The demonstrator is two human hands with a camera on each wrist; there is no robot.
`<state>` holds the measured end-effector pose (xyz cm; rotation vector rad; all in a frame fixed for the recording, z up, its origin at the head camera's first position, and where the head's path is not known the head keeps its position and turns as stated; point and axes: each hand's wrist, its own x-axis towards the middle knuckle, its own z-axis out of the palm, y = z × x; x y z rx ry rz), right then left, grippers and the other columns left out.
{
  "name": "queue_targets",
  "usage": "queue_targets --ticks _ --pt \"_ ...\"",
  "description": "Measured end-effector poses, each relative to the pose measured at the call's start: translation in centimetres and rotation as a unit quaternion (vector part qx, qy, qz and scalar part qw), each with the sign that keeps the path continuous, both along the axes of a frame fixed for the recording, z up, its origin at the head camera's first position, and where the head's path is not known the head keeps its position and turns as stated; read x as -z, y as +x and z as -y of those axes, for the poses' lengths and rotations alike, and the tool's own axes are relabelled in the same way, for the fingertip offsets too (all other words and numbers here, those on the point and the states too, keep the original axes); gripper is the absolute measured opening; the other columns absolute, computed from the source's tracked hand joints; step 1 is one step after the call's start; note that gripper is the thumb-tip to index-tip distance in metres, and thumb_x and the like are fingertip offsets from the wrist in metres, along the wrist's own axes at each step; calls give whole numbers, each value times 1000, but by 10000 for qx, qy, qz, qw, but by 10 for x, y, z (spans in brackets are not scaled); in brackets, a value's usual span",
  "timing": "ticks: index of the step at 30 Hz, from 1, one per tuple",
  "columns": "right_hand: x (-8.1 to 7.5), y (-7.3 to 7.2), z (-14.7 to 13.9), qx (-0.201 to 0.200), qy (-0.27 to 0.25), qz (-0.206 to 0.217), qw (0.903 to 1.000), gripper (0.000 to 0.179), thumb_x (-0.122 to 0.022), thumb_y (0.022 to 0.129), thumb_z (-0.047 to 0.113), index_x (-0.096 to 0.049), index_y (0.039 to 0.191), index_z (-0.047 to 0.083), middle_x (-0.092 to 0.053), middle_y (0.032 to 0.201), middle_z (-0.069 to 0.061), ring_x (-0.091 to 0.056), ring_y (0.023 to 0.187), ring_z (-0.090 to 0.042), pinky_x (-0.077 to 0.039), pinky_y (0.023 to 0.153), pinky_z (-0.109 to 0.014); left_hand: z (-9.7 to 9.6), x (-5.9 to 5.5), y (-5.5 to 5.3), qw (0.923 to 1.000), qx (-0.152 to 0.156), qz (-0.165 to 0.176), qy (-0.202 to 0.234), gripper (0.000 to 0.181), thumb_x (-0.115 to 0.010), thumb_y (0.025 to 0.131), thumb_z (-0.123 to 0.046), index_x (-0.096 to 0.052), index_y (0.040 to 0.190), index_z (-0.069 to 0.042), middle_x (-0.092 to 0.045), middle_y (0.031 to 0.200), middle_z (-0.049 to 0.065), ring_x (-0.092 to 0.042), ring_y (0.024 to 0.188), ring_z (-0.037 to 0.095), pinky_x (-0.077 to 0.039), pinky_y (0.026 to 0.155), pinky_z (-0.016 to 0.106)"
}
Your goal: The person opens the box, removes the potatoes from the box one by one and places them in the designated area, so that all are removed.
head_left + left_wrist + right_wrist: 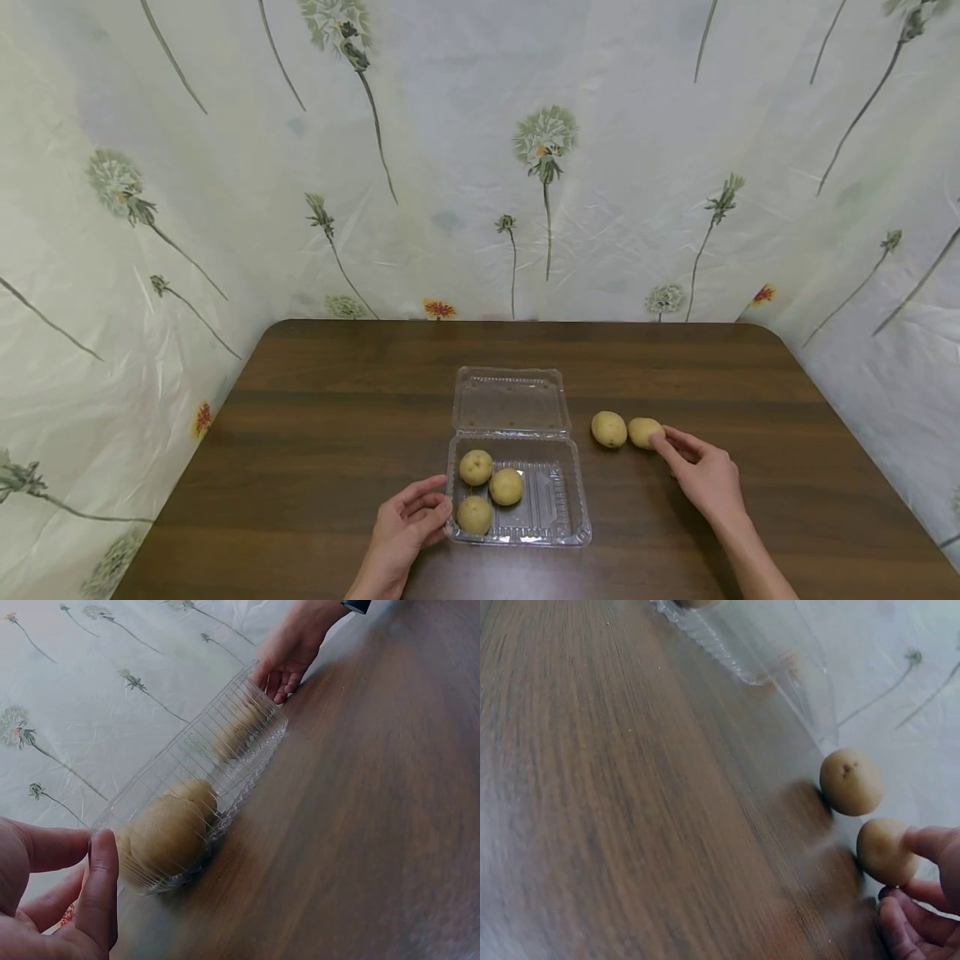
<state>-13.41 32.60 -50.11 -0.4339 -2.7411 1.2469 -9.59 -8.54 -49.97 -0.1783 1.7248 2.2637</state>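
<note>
A clear plastic clamshell container [551, 500] sits on the table with its lid [510, 404] folded back. Three potatoes [506, 487] lie in its left half. My left hand [405, 529] pinches the container's left rim between thumb and finger, plainly seen in the left wrist view. To the right of the container, my right hand [708, 475] pinches a small potato [643, 432] between thumb and fingers. Just left of that one rests another potato [608, 429], which no hand touches. The right wrist view shows the pinched potato [881, 851] close to its neighbour [851, 782].
The dark wooden table [337, 400] has rounded far corners. Behind it and along both sides hangs a pale sheet [450, 167] printed with dandelions. A small dark object [357, 606] shows near the right wrist in the left wrist view.
</note>
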Motion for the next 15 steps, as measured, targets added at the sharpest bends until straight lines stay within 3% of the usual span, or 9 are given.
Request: queue_targets --ticks 15 --pt "1 2 0 -108 -71 -18 9999 69 -57 91 60 -58 136 8 -65 122 -14 -66 81 -3 -52 65 -21 1 0 0 10000 10 -21 -37 46 -71 90 -6 -55 132 5 -62 95 3 -61 81 9 -56 70 25"
